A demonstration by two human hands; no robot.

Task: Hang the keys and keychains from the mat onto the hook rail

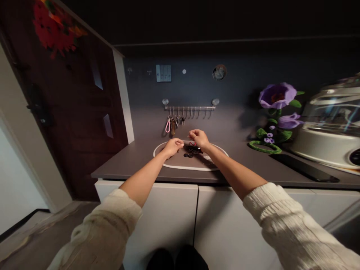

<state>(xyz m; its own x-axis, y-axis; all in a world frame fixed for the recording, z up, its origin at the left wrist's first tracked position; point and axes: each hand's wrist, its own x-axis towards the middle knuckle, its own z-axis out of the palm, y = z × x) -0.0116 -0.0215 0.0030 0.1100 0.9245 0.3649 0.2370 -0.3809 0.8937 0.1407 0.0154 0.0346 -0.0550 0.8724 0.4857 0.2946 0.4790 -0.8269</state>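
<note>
My left hand (173,147) is over the left part of an oval tray with a white rim (191,168), its fingers and thumb pressed together. Higher and to the right, my right hand (200,138) is closed in a pinch above the tray's back part. Whatever either hand grips is too small or hidden to name. Between the hands lies a black, shiny cluster of small items (193,149), with a bit of red (192,143) behind it. Small dark round pieces (188,155) rest just in front of the cluster.
On the wall a hook rail (191,108) carries keys (173,125) and a pink loop (168,126). Purple artificial flowers (278,96), a black phone-like slab (305,168) and a large cream appliance (329,138) stand or lie on the right. A dark door (70,112) is at left.
</note>
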